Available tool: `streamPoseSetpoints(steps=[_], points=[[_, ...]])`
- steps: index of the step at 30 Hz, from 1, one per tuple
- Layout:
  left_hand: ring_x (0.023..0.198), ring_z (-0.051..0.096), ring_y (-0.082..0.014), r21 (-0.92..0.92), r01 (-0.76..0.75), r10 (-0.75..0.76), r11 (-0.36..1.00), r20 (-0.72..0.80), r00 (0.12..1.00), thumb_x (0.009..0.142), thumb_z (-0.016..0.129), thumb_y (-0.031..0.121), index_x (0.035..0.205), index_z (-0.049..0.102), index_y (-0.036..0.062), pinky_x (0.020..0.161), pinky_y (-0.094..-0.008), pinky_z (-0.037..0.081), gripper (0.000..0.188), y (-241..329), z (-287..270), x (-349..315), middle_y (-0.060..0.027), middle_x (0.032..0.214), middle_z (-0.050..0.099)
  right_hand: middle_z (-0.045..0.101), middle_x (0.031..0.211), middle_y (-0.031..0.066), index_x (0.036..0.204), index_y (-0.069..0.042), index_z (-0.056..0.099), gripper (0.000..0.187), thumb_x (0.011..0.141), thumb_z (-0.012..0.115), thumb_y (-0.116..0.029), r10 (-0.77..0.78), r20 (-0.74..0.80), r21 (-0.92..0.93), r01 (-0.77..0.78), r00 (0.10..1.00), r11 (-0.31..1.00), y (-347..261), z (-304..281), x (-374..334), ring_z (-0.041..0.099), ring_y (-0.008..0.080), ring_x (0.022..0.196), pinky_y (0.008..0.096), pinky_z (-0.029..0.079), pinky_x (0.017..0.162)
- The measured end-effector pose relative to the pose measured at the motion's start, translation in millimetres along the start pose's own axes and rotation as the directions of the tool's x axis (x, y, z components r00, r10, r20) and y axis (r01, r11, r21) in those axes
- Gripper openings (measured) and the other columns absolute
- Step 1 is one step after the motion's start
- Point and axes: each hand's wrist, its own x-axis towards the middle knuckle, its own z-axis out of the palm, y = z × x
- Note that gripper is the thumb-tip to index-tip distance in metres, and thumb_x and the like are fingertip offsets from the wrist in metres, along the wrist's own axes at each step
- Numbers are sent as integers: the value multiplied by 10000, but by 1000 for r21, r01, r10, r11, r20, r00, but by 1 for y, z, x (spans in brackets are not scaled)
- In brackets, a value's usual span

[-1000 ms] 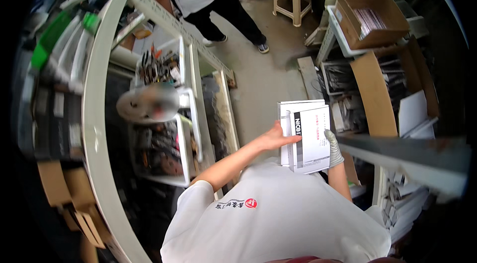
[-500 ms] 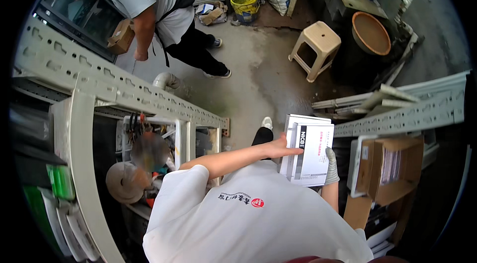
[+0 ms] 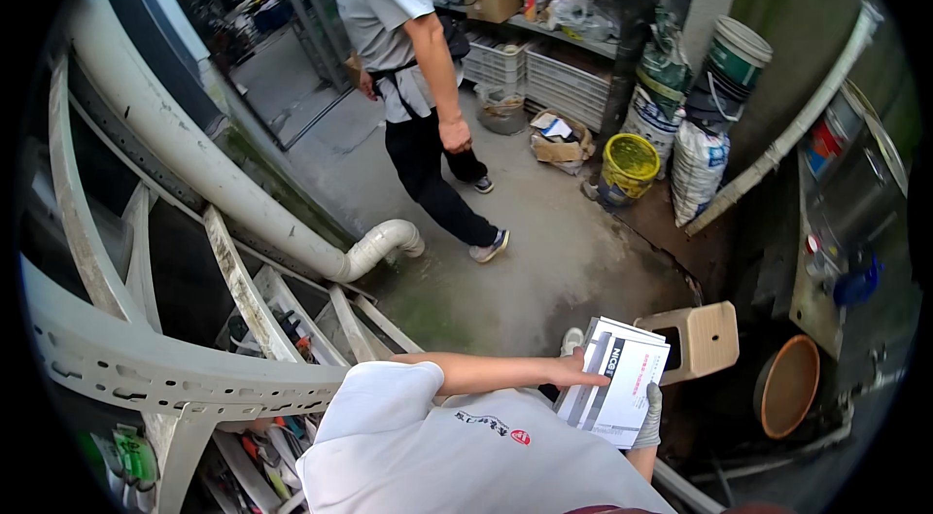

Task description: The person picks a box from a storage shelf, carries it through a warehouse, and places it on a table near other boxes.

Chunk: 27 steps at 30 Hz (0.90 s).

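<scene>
In front of my body is a small stack of flat white boxes (image 3: 624, 393) with grey and dark print. My bare left hand (image 3: 575, 371) grips their left side, its fingers lying over the top face. On the right edge, my right hand (image 3: 650, 417) in a pale glove has its thumb on top; its other fingers are hidden beneath. The boxes are tilted and pressed together, and how many lie in the stack is hard to tell.
A beige plastic stool (image 3: 714, 344) stands just beyond the boxes, beside an orange-brown basin (image 3: 787, 386). Metal shelving (image 3: 175, 373) and a white pipe (image 3: 389, 242) run along my left. Ahead, a person (image 3: 418, 77) walks near a yellow bucket (image 3: 627, 169) and filled sacks (image 3: 698, 169).
My view has turned left and advanced past the right-hand shelf, which has left the picture. Both hands still hold the boxes. The other person has moved toward the doorway; the carton they carried is mostly hidden.
</scene>
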Motion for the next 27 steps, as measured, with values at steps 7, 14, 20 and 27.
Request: streamPoseSetpoints(steps=[7, 14, 20, 27], points=[[1229, 381, -365, -164, -29, -48, 986, -443, 895, 793, 617, 524, 1326, 362, -10, 1057, -388, 271, 796, 47, -169, 34, -282, 1287, 413, 550, 1206, 147, 1297, -35, 432, 723, 765, 616, -488, 391, 212, -148, -365, 896, 919, -79, 98, 232, 556, 289, 1058, 412, 464, 909], [1187, 451, -292, -361, -302, -88, 882, -757, 648, 794, 659, 379, 1295, 420, -4, 1039, -383, 296, 674, 81, -314, 15, -198, 1247, 499, 597, 1110, 117, 1216, 6, 494, 599, 770, 669, -353, 668, 292, -475, -503, 684, 722, -85, 227, 443, 597, 221, 967, 335, 496, 842], [1105, 533, -245, -651, -114, -469, 751, -647, 601, 777, 673, 400, 1317, 407, 8, 904, -369, 461, 718, 53, -452, -4, -169, 1178, 552, 590, 1136, 115, 1235, -8, 486, 651, 753, 674, -404, 822, 214, -631, -568, 527, 528, -25, 319, 606, 586, 236, 993, 358, 483, 862], [968, 580, -197, -601, -308, -318, 738, -711, 627, 782, 641, 480, 1313, 434, 38, 648, -289, 514, 722, 5, -648, -8, -121, 1141, 573, 561, 1193, 139, 1289, -26, 443, 762, 718, 683, -470, 817, 131, -690, -540, 562, 481, 7, 484, 731, 566, 265, 1039, 388, 464, 904]])
